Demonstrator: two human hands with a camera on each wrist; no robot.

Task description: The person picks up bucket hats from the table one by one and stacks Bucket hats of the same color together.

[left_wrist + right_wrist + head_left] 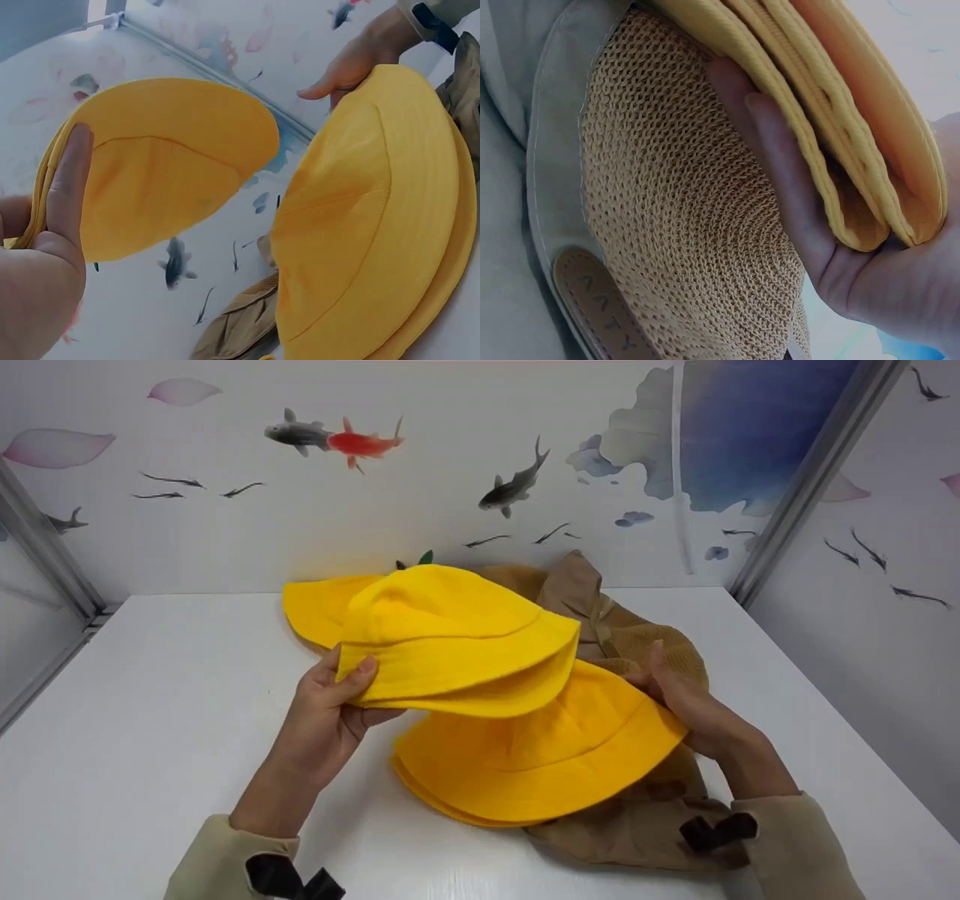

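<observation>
Raised in front of me, my left hand (pixel 330 712) pinches the brim edge of a bright yellow bucket hat (pixel 450 607), thumb on the outside, other fingers behind. The hat is folded flattish, its brim in two layers. My right hand (pixel 697 709) grips the right end of a second yellow bucket hat (pixel 570 750), whose doubled brim curves down towards the table. In the right wrist view, the folded brim layers (pixel 840 150) of that hat sit between palm and fingers. Directly behind that hand lies a brown woven hat (pixel 682 180) with a leather label (pixel 596 300).
Another yellow hat (pixel 319 611) lies at the back left, partly covered, near a small green leaf shape (pixel 426 557). Brown fabric (pixel 622 832) spreads under the second hat. A white table (pixel 187 697) carries everything; a fish-patterned wall (pixel 435 502) and metal posts (pixel 817 472) enclose it.
</observation>
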